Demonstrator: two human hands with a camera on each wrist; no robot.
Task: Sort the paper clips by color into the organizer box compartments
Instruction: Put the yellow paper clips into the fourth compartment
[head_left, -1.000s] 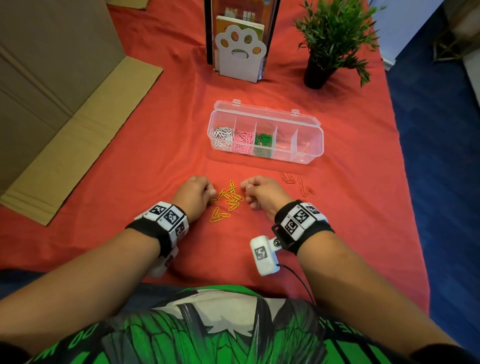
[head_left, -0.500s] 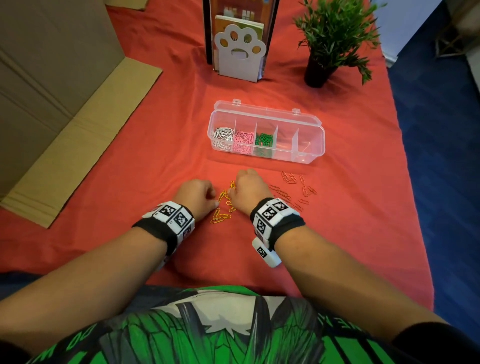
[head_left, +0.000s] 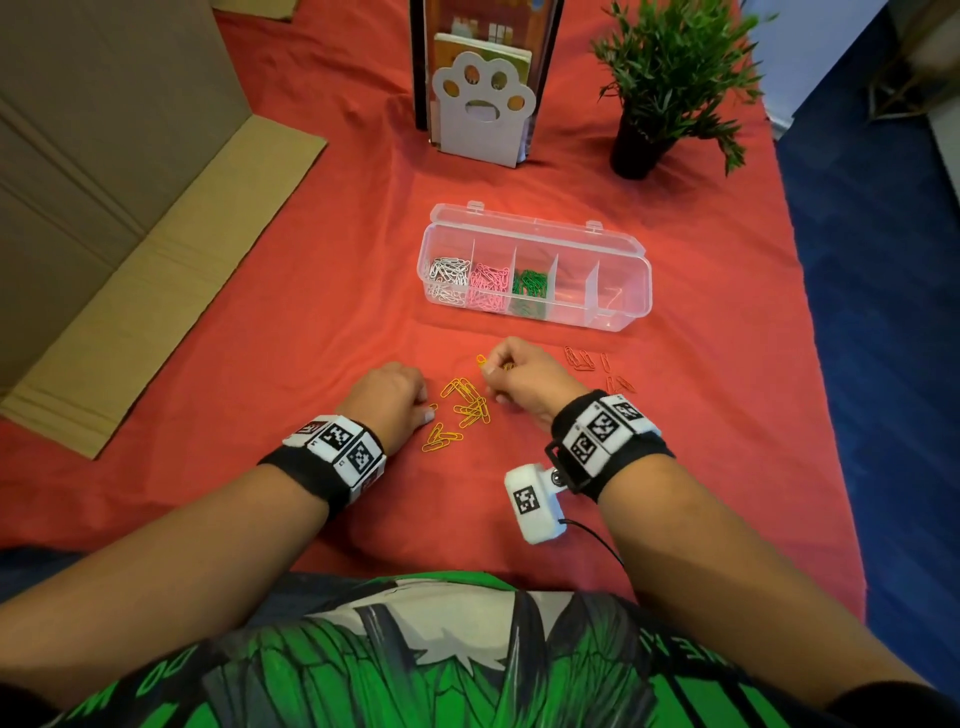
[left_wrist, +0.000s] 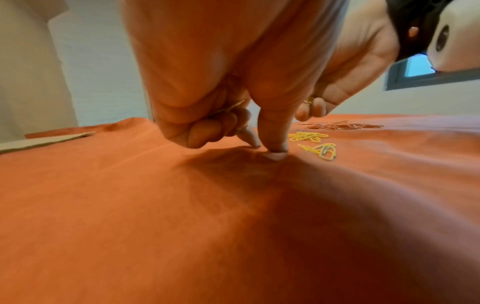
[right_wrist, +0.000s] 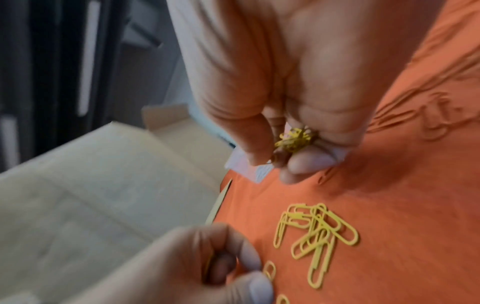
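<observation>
Red cloth (head_left: 311, 322) is covering the table, and everything below is placed relative to the clear organizer box (head_left: 623, 306) lying open on it. Far to the left of the box, flattened cardboard (head_left: 156, 270) is lying on the cloth. Nearer the person than the box and to its left, the left hand (head_left: 387, 397) is resting knuckles-up on the cloth; the left wrist view shows its thumb and forefinger tips pressing down together while the other fingers are curling over yellow clips in the palm. Just in front of the box, loose yellow paper clips (head_left: 465, 408) are lying in a small heap between the two hands. The right hand (head_left: 524, 379) is hovering over them, its fingers curling around a bunch of yellow clips, one clip sticking out at the fingertips. Inside the box, white, pink and green clips are filling the three left compartments. In front of the box's right end, orange clips (head_left: 587, 361) are lying scattered. Behind the box, a paw-shaped stand (head_left: 483, 109) and a potted plant (head_left: 660, 83) are standing.
</observation>
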